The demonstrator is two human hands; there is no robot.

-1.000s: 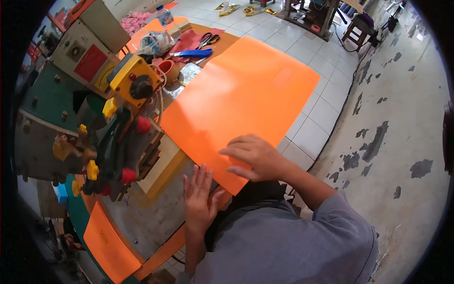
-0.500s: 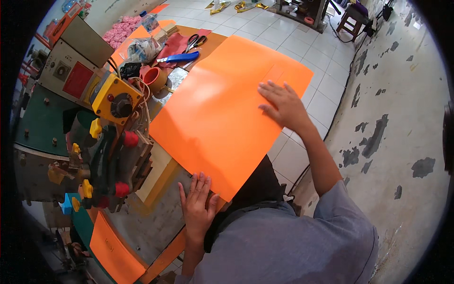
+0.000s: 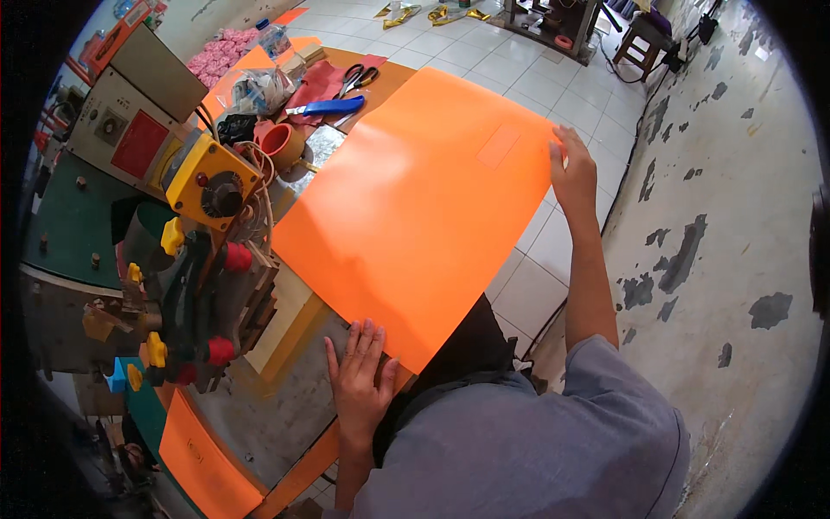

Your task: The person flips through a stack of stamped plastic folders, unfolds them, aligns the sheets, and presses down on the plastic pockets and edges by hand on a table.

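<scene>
1. A large, flat, rectangular orange sheet (image 3: pixel 389 208) is laid across the brown surface (image 3: pixel 394 74), whose right edge is hidden beneath it.
2. The sheet's near-left edge is touched by the left hand (image 3: pixel 361 381); its fingers are stretched out, slightly spread, with nothing grasped.
3. The right hand (image 3: pixel 574 171) is held at the sheet's far right corner; whether that corner is pinched by its fingers cannot be told.
4. Toward the surface's far edge, a crumpled red cloth (image 3: pixel 311 84), black-handled scissors (image 3: pixel 350 82) and a blue-handled cutter (image 3: pixel 333 106) are gathered.
5. Left of the sheet, a round orange container (image 3: pixel 284 154) is placed near a yellow control box (image 3: pixel 194 171).
</scene>
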